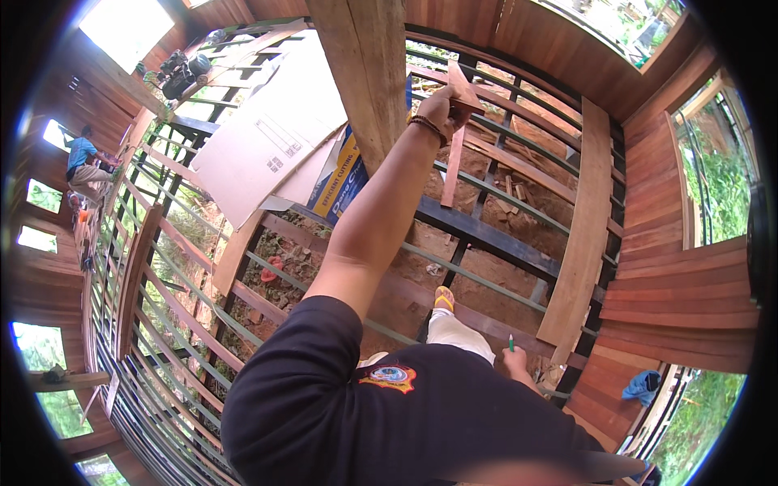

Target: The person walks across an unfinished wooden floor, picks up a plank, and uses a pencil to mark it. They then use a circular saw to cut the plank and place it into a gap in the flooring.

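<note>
My left arm reaches forward past the thick wooden post [361, 65]. The left hand [438, 109], with a beaded bracelet at the wrist, is closed on a piece of reddish-brown wooden board [462, 83]. Below that hand a narrow wooden strip [454, 168] extends down over the joists; whether it joins the held board I cannot tell. Low by my right side, my right hand [515, 361] is closed around a slim green pen [511, 342], its tip upward.
Open floor joists [486, 235] span bare earth, with gaps between them. A wide loose plank [579, 235] lies along the right. Flattened cardboard [267, 121] covers joists left of the post. A person in a blue shirt [83, 154] works at far left. My foot in a yellow sandal [443, 300] rests among the joists.
</note>
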Demonstrator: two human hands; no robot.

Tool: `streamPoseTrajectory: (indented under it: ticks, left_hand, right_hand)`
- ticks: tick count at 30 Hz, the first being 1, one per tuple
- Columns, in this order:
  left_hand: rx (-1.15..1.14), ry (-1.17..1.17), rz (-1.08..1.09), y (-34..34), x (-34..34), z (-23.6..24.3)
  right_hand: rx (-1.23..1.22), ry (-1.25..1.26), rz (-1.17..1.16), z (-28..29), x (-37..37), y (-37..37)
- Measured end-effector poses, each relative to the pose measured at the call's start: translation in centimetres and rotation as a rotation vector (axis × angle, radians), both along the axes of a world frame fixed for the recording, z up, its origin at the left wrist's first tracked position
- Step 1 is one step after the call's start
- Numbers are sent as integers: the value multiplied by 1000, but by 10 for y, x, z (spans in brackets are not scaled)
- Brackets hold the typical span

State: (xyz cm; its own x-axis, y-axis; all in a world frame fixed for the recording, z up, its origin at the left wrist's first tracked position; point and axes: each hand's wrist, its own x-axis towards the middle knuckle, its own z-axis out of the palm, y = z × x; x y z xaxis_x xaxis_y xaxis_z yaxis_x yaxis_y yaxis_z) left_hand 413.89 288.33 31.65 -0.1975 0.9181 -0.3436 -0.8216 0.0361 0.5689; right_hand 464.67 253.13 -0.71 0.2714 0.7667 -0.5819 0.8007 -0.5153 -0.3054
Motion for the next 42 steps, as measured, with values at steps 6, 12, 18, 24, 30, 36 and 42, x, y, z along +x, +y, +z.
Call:
streamPoseTrajectory:
  ticks: [6, 12, 18, 24, 30, 36, 42]
  left_hand:
    - [104, -71, 63, 2, -19, 5]
    - [106, -72, 19, 5, -35, 8]
    - [73, -435, -10, -10, -28, -15]
    - [-31, -660, -51, -26, 5, -14]
    - [252, -584, -13, -15, 29, 16]
    - [263, -1089, 113, 13, 40, 12]
    - [251, -1125, 98, 30, 36, 23]
  right_hand:
    - [-29, 16, -72, 0, -1, 4]
    - [-35, 5, -12, 1, -16, 4]
    - [-34, -6, -19, 3, -21, 5]
    - [-12, -18, 30, 2, -24, 9]
    - [-45, 44, -47, -7, -12, 12]
    - [-11, 76, -60, 3, 3, 10]
    - [40, 152, -76, 35, -10, 11]
